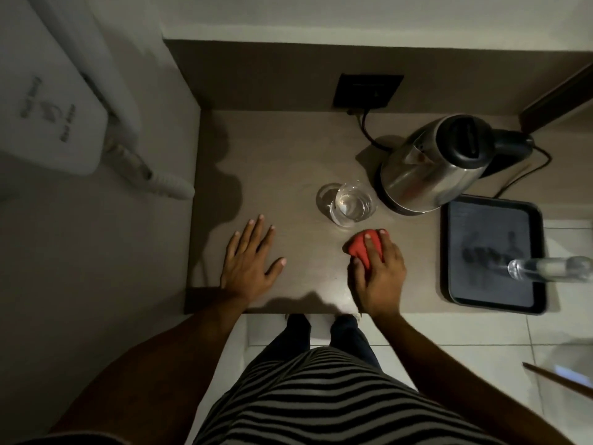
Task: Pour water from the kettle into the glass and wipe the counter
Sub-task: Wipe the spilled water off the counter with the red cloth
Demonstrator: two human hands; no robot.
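A steel kettle with a black lid and handle stands on its base at the back right of the brown counter. Just left of it sits a clear glass holding water. My right hand presses a red cloth flat on the counter, a little in front of the glass. My left hand lies flat on the counter with its fingers spread and nothing in it, to the left of the cloth.
A black tray lies at the counter's right end with a clear bottle on it. The kettle's cord runs to a dark wall socket. A white wall unit hangs at the left. The counter's front edge is by my legs.
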